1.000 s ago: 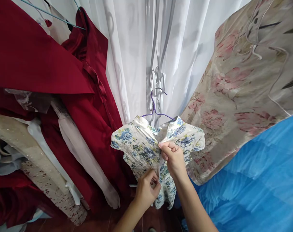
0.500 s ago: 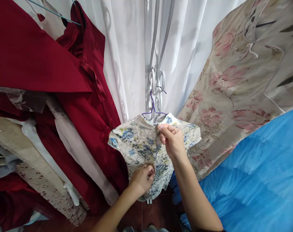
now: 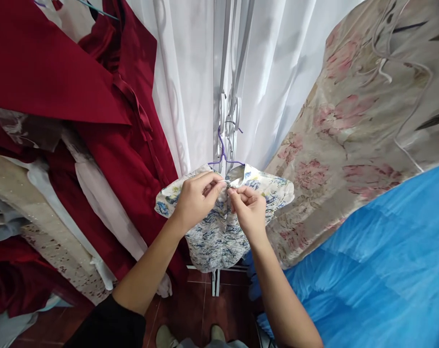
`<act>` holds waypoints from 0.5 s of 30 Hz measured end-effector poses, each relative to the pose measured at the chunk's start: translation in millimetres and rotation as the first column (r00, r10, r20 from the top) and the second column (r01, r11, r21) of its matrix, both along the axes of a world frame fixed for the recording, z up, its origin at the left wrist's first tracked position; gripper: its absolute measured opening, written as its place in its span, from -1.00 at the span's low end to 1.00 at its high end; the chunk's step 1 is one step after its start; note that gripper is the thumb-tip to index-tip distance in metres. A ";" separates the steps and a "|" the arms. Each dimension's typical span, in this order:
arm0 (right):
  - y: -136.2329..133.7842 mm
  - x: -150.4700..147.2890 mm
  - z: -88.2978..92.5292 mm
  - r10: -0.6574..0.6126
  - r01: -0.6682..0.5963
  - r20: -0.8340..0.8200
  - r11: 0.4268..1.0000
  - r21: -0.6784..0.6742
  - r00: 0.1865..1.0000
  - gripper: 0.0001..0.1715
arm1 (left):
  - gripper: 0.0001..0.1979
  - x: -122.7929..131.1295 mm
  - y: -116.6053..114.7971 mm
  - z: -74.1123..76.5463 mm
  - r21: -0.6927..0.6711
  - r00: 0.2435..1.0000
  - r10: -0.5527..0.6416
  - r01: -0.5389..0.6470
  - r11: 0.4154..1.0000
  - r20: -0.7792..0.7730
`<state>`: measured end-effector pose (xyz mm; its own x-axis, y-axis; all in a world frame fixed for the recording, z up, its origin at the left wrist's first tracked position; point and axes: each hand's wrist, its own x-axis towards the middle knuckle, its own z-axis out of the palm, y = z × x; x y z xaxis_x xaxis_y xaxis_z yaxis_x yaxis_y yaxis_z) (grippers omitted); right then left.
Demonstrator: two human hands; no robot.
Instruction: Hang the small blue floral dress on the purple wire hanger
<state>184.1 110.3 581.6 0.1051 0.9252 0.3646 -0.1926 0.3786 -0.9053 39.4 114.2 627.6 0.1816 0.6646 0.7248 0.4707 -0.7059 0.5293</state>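
Note:
A short-sleeved floral blouse point(image 3: 215, 241), white with blue and yellow flowers, hangs on a purple hanger point(image 3: 222, 150) in front of me. My left hand point(image 3: 199, 195) pinches the left side of its neckline between thumb and fingers. Close beside it, my right hand point(image 3: 248, 205) pinches the right edge of the opening just below the collar. The fingertips of both hands nearly meet at the top of the blouse's centre seam. Whatever small fastening lies between them is too hidden to make out.
Dark red gowns point(image 3: 132, 159) and pale garments hang on the left. On the right are a floral dress point(image 3: 335, 125) and blue ruffled fabric point(image 3: 378, 261). White curtains point(image 3: 193, 72) and a white metal stand point(image 3: 228, 106) are behind, above a red tiled floor point(image 3: 205, 309).
My left hand has risen from the blouse's middle to its neckline, beside my right hand. My right hand stays near the collar. The view has shifted slightly, showing more floor and my shoes.

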 end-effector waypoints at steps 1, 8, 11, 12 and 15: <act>2.5 -1.0 -6.2 -0.013 0.013 0.034 1.000 0.000 0.999 -0.64 | -0.81 -1.4 0.1 -0.1 -0.028 0.998 -0.012 0.014 1.000 0.062; 0.0 -1.9 -48.8 0.058 -0.044 0.107 0.991 -0.130 0.993 -0.66 | -0.81 -70.7 34.9 -7.9 0.003 0.752 0.113 -0.152 0.988 0.649; -8.8 -4.8 -56.9 0.112 -0.095 0.095 0.981 -0.169 0.989 -0.67 | -0.84 -112.4 55.2 -31.5 -0.137 0.401 0.140 -0.036 0.990 0.905; -11.7 -6.7 -59.1 0.128 -0.109 0.094 0.977 -0.183 0.987 -0.68 | -0.83 -122.8 58.7 -42.5 -0.192 0.276 0.174 0.040 0.981 0.945; -20.4 -12.4 -71.3 0.177 -0.147 0.124 0.965 -0.219 0.976 -0.69 | -0.80 -138.9 56.3 -80.6 -0.314 0.110 0.296 0.213 0.925 0.949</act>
<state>171.8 89.9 510.3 -0.0914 0.9823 0.1638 -0.1006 0.1545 -0.9829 -99.5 170.5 547.0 -0.5418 0.8404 -0.0082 -0.6126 -0.3883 0.6884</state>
